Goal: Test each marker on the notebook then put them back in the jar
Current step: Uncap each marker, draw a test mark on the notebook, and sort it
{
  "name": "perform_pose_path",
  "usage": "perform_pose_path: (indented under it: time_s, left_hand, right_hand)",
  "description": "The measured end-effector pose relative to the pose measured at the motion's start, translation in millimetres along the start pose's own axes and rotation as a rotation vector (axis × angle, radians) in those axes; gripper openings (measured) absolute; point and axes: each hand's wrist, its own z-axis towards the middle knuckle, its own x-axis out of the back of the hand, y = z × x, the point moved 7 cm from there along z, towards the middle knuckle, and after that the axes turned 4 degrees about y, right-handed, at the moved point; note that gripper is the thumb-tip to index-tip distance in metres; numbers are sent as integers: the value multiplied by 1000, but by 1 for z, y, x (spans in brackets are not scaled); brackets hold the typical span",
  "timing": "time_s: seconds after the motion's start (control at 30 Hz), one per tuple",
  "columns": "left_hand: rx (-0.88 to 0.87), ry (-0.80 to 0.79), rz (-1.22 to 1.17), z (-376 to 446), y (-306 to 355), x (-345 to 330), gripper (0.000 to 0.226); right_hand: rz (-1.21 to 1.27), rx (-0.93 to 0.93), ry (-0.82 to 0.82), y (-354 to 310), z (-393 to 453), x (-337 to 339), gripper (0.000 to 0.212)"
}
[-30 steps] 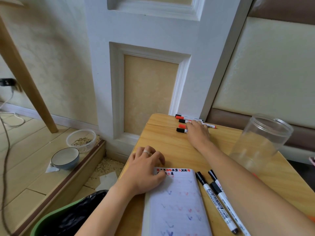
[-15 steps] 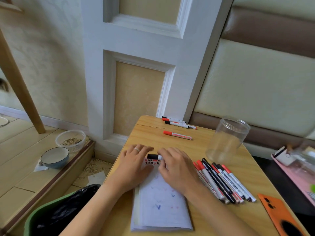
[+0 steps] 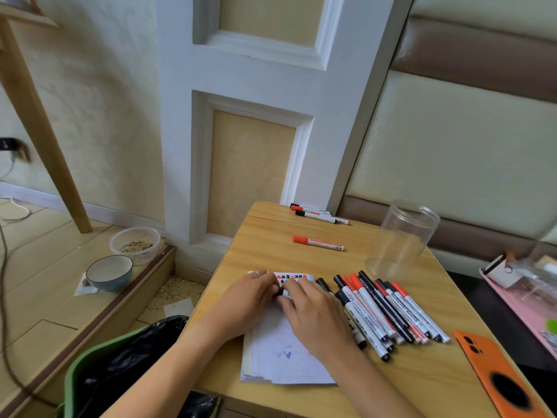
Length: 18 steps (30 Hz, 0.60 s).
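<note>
notebook (image 3: 286, 354) lies at the near edge of the table (image 3: 301, 254), both hands on its far end, a row of markers (image 3: 388, 312) just to its right. the jar (image 3: 402, 236) stands behind that row, one single marker (image 3: 318, 243) to the jar's left, a few more markers (image 3: 316, 213) at the far edge.

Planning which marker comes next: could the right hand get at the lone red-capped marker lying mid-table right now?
Probably not yet: the right hand and left hand both hold a marker. Otherwise the path to the red-capped marker looks free.
</note>
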Motion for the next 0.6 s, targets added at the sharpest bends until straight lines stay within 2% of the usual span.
perform_pose_path:
  time_s: [0.2, 0.4, 0.5, 0.6]
  left_hand:
    - [-41, 28, 9, 2, 2, -4, 16]
    - [-69, 61, 6, 2, 0, 2, 20]
    - [-62, 159, 13, 6, -6, 14, 11]
    - [22, 262, 11, 17, -19, 23, 10]
  right_hand:
    - [-74, -49, -116, 0, 0, -5, 21]
    - [13, -142, -160, 6, -2, -6, 35]
    - [39, -170, -159, 7, -3, -5, 47]
    - [28, -144, -176, 4, -4, -7, 46]
